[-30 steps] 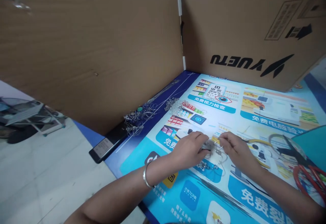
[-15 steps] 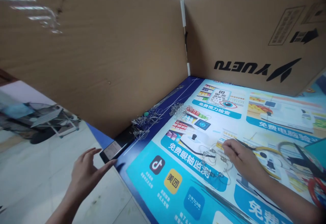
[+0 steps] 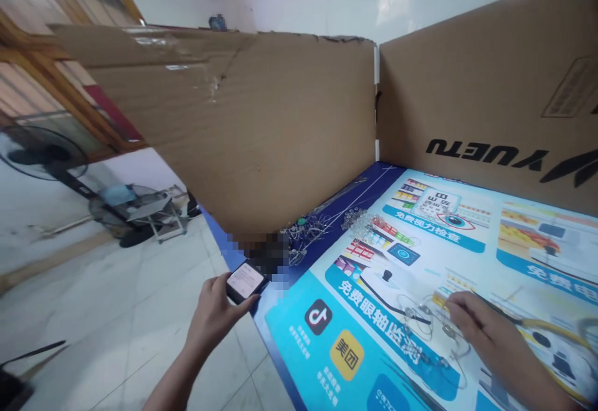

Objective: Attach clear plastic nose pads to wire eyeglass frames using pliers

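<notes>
Tabletop (image 3: 467, 255) was covered w/ a glossy blue-and-white printed poster sheet, icons and text all over it. Two big brown cardboard panels (image 3: 261, 131) stood upright along its far and left edges, meeting at a corner; the right one had black lettering. Beyond the tabletop's left edge: pale tiled floor (image 3: 93, 311), a standing fan (image 3: 42, 162) and a low metal rack farther back, wooden frame top left, white wall behind.

Phone (image 3: 243, 281), dark w/ a lit screen, sat at the near-left corner of the tabletop, partly past the edge, right next to a blurred patch. Left hand (image 3: 215, 312) was on it: thumb on the near side, fingers (image 3: 246, 302) curled round the underside/end, so closed loosely on the phone, approx. a light grip, not a fist.

Thin wire pieces w/ small clear beads (image 3: 423, 321) lay flat on the poster, near the front-right. Right hand (image 3: 486, 330) rested palm-down just beside them, its fingertips (image 3: 449, 306) touching the wire loops at their right end. Fingers were bent and near together; couldn't tell if they pinched a wire or only pressed on it.

A pile of clear beads and wires (image 3: 327, 227) lay farther back by the left cardboard panel, well apart from both hands. The two hands were well apart from each other, phone left, wire pieces right.
</notes>
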Tool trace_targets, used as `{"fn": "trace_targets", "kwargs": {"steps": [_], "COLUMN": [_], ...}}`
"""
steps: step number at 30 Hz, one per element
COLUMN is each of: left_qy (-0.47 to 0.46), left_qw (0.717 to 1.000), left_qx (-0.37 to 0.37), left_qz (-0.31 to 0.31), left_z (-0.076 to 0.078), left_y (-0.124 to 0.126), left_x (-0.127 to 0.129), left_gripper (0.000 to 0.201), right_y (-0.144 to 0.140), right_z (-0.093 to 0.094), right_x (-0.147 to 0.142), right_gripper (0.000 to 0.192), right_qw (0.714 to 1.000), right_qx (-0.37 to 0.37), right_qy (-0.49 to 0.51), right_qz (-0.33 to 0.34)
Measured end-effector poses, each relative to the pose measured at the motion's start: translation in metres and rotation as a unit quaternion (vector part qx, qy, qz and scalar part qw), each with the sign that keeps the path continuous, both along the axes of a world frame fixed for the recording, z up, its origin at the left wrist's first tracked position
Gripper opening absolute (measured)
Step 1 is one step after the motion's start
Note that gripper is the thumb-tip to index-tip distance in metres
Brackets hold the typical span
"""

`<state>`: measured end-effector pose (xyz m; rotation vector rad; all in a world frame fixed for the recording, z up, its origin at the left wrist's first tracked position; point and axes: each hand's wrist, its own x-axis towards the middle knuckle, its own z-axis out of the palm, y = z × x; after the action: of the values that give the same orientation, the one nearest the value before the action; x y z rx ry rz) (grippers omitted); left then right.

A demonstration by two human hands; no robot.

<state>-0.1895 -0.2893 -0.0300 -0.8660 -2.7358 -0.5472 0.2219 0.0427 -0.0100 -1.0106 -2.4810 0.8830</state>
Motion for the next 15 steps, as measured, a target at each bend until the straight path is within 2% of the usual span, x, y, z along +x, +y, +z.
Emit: {"fn": "trace_targets", "kwargs": {"steps": [3, 6, 11, 15], "left_qy": [0.075, 0.105, 0.119, 0.113], "left_qw": [0.997, 0.994, 0.993, 0.993], "left_qx": [-0.008, -0.003, 0.016, 0.029], "left_qz": [0.015, 0.002, -0.009, -0.011], "left_z": [0.001, 0.002, 0.003, 0.003], "left_y": [0.000, 0.001, 0.002, 0.002], "left_x": [0.014, 0.022, 0.022, 0.022], "left_gripper": [0.081, 0.078, 0.076, 0.075], "right_y": [0.004, 0.006, 0.008, 0.007], "right_z": [-0.003, -0.008, -0.018, -0.016], "right_x": [0.000, 0.001, 0.003, 0.001], "right_gripper": [0.027, 0.027, 0.027, 0.028], "right_qw": [0.999, 0.998, 0.998, 0.997], "right_qx": [0.029, 0.049, 0.054, 0.064], "right_qy": [0.023, 0.042, 0.033, 0.050], "right_qz": [0.003, -0.011, -0.017, -0.016]}}
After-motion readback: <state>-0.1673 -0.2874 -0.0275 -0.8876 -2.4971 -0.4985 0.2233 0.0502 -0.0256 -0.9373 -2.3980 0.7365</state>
